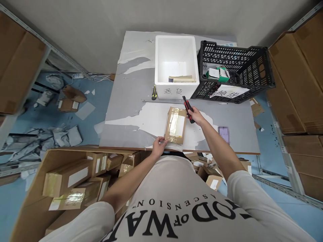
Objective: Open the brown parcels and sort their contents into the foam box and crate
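A small taped cardboard box [173, 129] with a white label lies on the worktable, near its front edge. My left hand [158, 147] is closed at the box's near left corner, fingertips against it. In my right hand [196, 116] is a black and red utility knife [188, 110], its front end pointing away from me, beside the box's right side. The blade itself is too small to make out. Behind the box stands a white foam bin [176, 88] with handwriting on its front and a few flat items inside.
A black plastic crate [234, 75] holds green and white small boxes [219, 74]. A yellow and black cutter [154, 92] and a purple phone-like object [223, 134] lie on the table [128, 111]. A large carton [30, 195] full of parcels stands at front left.
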`<state>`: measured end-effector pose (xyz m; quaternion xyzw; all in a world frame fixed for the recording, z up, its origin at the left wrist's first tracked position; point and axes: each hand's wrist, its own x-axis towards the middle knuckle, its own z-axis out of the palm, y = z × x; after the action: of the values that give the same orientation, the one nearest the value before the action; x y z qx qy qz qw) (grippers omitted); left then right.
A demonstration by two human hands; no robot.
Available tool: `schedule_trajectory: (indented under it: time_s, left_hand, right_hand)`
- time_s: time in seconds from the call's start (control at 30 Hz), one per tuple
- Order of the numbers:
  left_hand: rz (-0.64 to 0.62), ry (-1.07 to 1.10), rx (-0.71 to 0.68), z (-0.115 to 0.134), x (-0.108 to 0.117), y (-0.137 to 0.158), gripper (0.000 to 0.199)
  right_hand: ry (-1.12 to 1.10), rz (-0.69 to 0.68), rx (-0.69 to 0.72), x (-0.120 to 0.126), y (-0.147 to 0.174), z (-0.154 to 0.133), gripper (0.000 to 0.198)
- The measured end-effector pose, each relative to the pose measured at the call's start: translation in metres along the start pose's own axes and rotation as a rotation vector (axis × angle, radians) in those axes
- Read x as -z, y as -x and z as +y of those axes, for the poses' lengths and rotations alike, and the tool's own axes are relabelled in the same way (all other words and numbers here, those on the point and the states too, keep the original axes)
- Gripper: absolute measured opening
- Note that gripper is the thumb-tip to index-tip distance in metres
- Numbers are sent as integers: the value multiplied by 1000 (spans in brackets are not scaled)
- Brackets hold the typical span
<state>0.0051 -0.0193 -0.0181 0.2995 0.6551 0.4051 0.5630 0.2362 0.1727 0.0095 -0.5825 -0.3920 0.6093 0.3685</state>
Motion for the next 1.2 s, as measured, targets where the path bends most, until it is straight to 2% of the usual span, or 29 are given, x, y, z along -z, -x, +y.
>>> schedule_trajectory:
  time_s: [0.2,0.33,0.43,0.57,0.7,0.87,0.97,1.03,1.2]
  left_hand:
    - [-64,-27,110,5,4,-2,43]
    - [-47,-120,133,13,10,-9,52]
    - [-42,-224,77,17,13,-17,55]
    - [-141,-366,-15,26,13,-34,69]
    - [-220,-455,-142,54,5,-70,76]
    - [-235,-475,-294,102,-21,-140,65]
    - [-352,-507,-297,116,-33,-171,53]
    - [-422,-546,-270,117,-36,-180,46]
    - [-381,-593,-271,114,-33,-177,34]
  right_hand:
    - [43,48,6,-9,-5,9,32]
    - [45,86,53,-10,7,15,34]
    - [44,163,123,-5,31,23,39]
    - [22,242,137,4,86,39,44]
    - [-79,293,18,-2,152,59,38]
    - [-515,261,-245,-30,210,70,34]
    - [-696,212,-378,-47,219,68,38]
    - [-749,204,-413,-55,217,68,36]
    - [-735,284,-348,-66,203,73,31]
